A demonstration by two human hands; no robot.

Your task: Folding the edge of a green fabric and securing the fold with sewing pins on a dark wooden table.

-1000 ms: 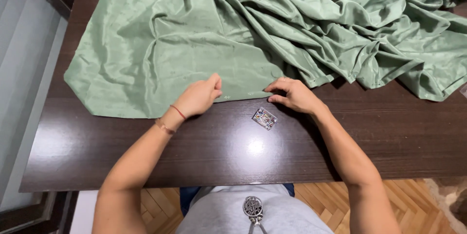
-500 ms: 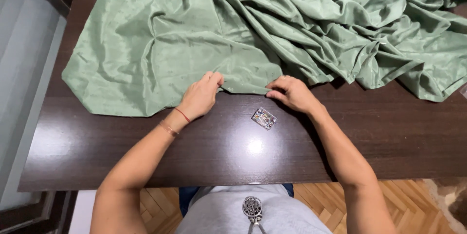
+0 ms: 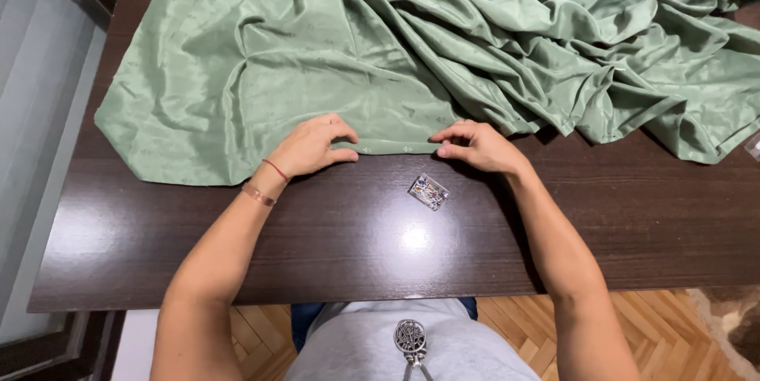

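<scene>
A large pale green satin cloth (image 3: 332, 41) lies spread and bunched over a dark wooden table (image 3: 332, 246). My left hand (image 3: 313, 147) pinches the cloth's near edge between thumb and fingers. My right hand (image 3: 475, 146) pinches the same edge a short way to the right. Between the two hands the edge is turned over into a narrow folded strip (image 3: 396, 147). A small clear box of coloured-headed pins (image 3: 428, 192) rests on the table just in front of my right hand.
The cloth is heaped in deep folds (image 3: 602, 56) at the far right. A clear object (image 3: 753, 145) shows at the right border. Wooden parquet floor (image 3: 673, 333) lies beyond the table's near edge. A pendant (image 3: 410, 338) hangs at my chest.
Both hands have shifted slightly along the cloth's near edge, and the edge between them is now folded over into a flat strip.
</scene>
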